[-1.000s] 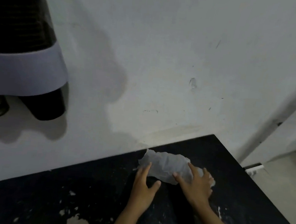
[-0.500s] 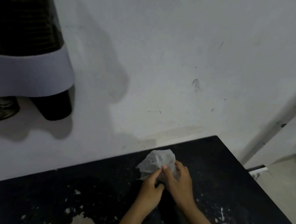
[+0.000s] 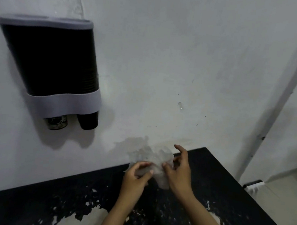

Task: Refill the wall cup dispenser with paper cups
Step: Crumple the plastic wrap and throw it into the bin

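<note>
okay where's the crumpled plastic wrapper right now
In the head view, the plastic wrapper is lower centre, held between the left hand and right hand above the black table, by the wall.

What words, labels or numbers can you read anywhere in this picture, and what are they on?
No text can be read.
Patterned cup under the wall cup dispenser: a dark print on its side, too blurred to tell whether it is lettering.
Black cup beside it: no marking visible.
Crumpled plastic wrapper held by the left hand and right hand: no print visible.
</note>
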